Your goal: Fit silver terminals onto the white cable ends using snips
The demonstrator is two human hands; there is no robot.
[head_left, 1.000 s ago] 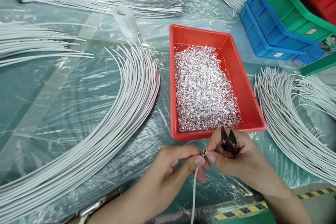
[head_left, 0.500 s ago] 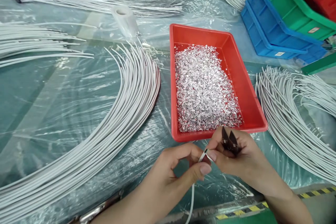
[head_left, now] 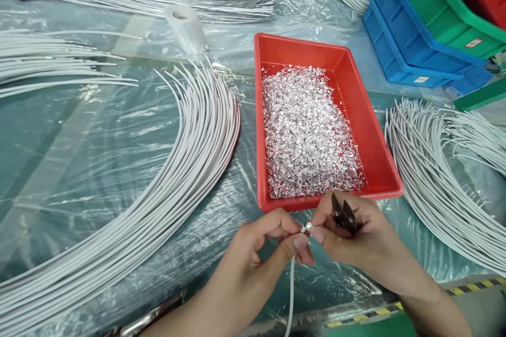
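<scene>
My left hand (head_left: 259, 258) pinches a white cable (head_left: 291, 287) just below its end, between thumb and fingers; the cable hangs down past the lower edge of view. At the cable's tip a small shiny, foil-like piece (head_left: 308, 225) shows, and the thumb and forefinger of my right hand (head_left: 363, 245) are closed on it. Wire cutters (head_left: 344, 215) are tucked in that same right hand, dark jaws pointing up and slightly apart, handles hidden by the palm. Right behind both hands lies a red tray (head_left: 260, 126) holding many silvery foil scraps (head_left: 310, 134).
A thick bundle of white cables (head_left: 197, 152) curves along the left, another bundle (head_left: 427, 168) on the right. A roll of clear film (head_left: 186, 29) stands behind. Stacked blue bins (head_left: 411, 47) and a green bin (head_left: 446, 5) are at back right. Plastic sheeting covers the table.
My left hand has shifted slightly left, and the cable tip has drawn a little away from my right fingertips. The shiny piece between them now shows more clearly.
</scene>
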